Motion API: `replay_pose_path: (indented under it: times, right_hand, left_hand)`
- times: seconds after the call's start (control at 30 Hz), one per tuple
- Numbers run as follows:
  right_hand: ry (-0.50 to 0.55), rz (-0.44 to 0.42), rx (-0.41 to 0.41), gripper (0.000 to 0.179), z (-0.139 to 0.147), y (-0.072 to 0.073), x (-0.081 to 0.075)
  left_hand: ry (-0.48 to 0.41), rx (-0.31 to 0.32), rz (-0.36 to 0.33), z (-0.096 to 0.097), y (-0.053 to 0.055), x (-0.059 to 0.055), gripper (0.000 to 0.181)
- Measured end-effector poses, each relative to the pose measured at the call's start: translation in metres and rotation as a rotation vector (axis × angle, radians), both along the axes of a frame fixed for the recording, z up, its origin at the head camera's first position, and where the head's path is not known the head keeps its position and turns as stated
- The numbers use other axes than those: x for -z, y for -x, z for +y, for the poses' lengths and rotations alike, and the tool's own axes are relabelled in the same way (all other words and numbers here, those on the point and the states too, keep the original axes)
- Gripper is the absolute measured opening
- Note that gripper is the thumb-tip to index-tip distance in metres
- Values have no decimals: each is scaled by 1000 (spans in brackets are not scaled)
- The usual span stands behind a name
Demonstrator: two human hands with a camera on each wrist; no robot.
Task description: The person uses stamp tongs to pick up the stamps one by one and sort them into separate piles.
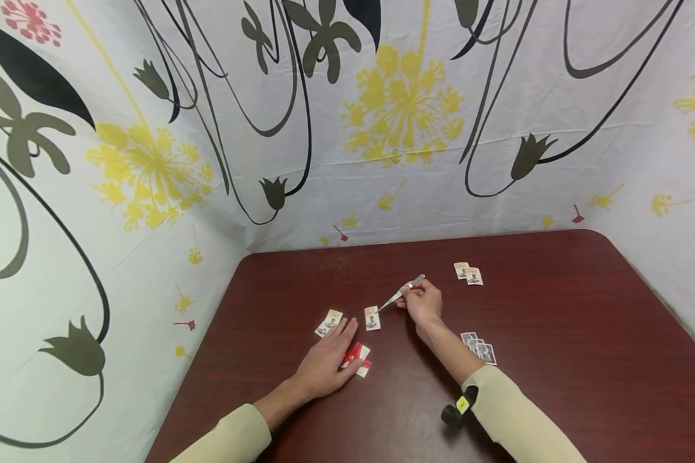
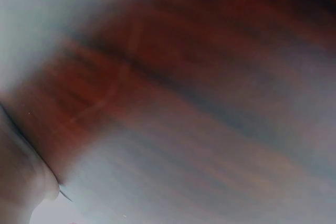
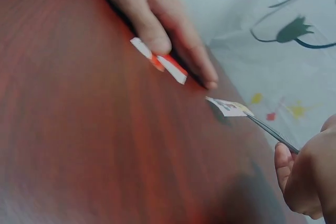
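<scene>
My right hand (image 1: 423,303) pinches a pair of metal tweezers (image 1: 395,298). Their tips hold the edge of a small cream stamp (image 1: 372,319), which looks tilted off the table in the right wrist view, with a shadow beneath. My left hand (image 1: 328,365) lies on the table with its fingers extended, partly covering several red-and-white stamps (image 1: 363,368). By its fingertips are more cream stamps (image 1: 326,325), partly hidden by the fingers. The left wrist view is blurred and shows only a bit of the hand (image 2: 23,177) at its edge.
Two cream stamps (image 1: 473,276) overlap at the back right of the dark red table (image 1: 556,308). Several grey stamps (image 1: 485,353) lie fanned beside my right forearm. A flower-patterned cloth (image 1: 324,148) hangs behind the table and along its sides.
</scene>
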State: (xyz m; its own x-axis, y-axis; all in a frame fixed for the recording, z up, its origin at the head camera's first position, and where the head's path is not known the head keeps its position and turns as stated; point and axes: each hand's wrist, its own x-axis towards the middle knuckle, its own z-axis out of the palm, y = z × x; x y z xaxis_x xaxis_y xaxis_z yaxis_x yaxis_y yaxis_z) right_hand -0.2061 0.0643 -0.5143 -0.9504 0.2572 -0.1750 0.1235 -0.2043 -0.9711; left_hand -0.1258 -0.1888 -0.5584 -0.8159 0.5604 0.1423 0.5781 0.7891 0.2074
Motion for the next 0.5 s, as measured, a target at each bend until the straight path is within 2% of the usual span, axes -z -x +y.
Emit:
replay_pose_path:
  times: [0.17, 0.37, 0.5]
  right_hand:
    - [57, 18, 26, 7, 32, 7, -12]
    - [57, 64, 78, 8, 79, 15, -26]
    - [56, 65, 101, 12, 112, 21, -34]
  left_hand:
    - [10, -8, -27, 1, -1, -1, 79]
    - [1, -3, -33, 1, -1, -3, 79]
    - [-11, -4, -38, 1, -2, -4, 78]
